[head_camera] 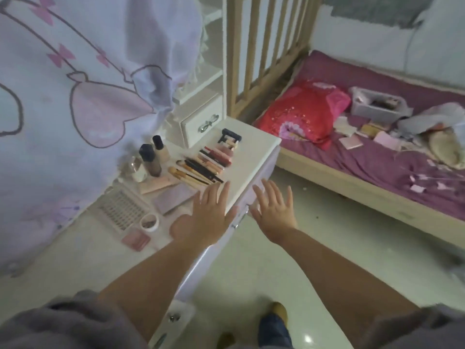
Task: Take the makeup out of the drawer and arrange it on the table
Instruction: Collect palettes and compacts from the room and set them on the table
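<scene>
Both hands spread flat and wide, gripping nothing. The left hand (214, 210) lies on the white bench (251, 157) edge at centre frame; the right hand (273, 209) presses the drawer front (261, 172) just below. Makeup lies up-left, nearer the left hand: a brush row (198, 172) with long axes running lower left to upper right, then two dark-capped bottles (153, 157).

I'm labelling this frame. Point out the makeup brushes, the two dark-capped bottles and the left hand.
makeup brushes (195, 173), head view, on the middle of the handles.
dark-capped bottles (154, 162), head view, on the body of the nearer bottle.
left hand (211, 212), head view, on the back of the hand.
</scene>
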